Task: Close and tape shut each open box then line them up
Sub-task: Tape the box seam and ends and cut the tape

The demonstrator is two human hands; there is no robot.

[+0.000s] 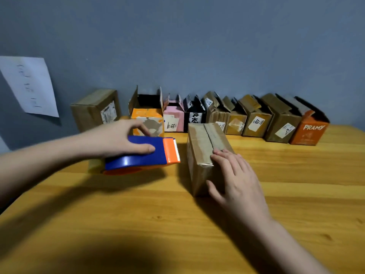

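Observation:
A closed brown cardboard box [203, 143] lies in the middle of the wooden table [138, 214], its top flaps meeting in a seam with tape over the near end. My right hand [235, 177] rests on the box's near end, fingers spread on top and thumb against the side. My left hand [118, 137] grips a blue and orange tape dispenser [146, 155], held just above the table left of the box. Along the wall stands a row of several boxes with flaps open [252, 119], starting with an orange open box [147, 115]. A closed brown box [94, 109] stands at the row's left end.
An orange box marked PRAMY [309, 131] ends the row at the right. A white sheet of paper [29, 86] hangs on the grey wall at the left. The table's left edge runs diagonally near my left forearm.

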